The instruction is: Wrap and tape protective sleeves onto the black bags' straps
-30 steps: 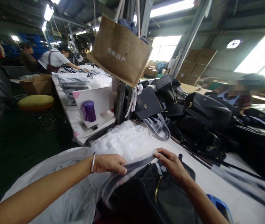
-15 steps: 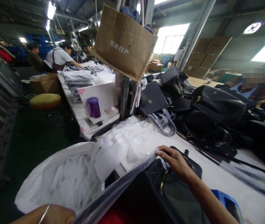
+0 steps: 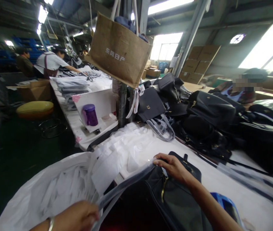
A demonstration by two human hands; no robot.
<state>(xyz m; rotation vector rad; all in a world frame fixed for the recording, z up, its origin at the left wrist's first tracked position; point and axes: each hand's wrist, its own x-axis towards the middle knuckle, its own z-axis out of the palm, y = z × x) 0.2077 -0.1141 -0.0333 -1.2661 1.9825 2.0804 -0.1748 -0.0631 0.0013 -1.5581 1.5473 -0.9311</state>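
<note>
The left hand (image 3: 80, 216) curls low and blurred, while the right hand (image 3: 171, 165) pinches higher up, forearm (image 3: 207, 200) slanting

"What is borne by the white table (image 3: 254, 203)?"

"White sheets (image 3: 131, 147) are heaped at its far left, and black bags (image 3: 213, 107) are piled along the far side."

"And nearer?"

"Clear strips (image 3: 249, 179) are spread at the right, and a blue object (image 3: 226, 203) (partly hidden by a forearm) is seen beside the dark bag with a gold zip (image 3: 179, 195)."

"And the table behind, at the left (image 3: 66, 120)?"

"A stack of wrapped items (image 3: 72, 85) is carried there, with more white material (image 3: 100, 83) spread beyond."
</note>
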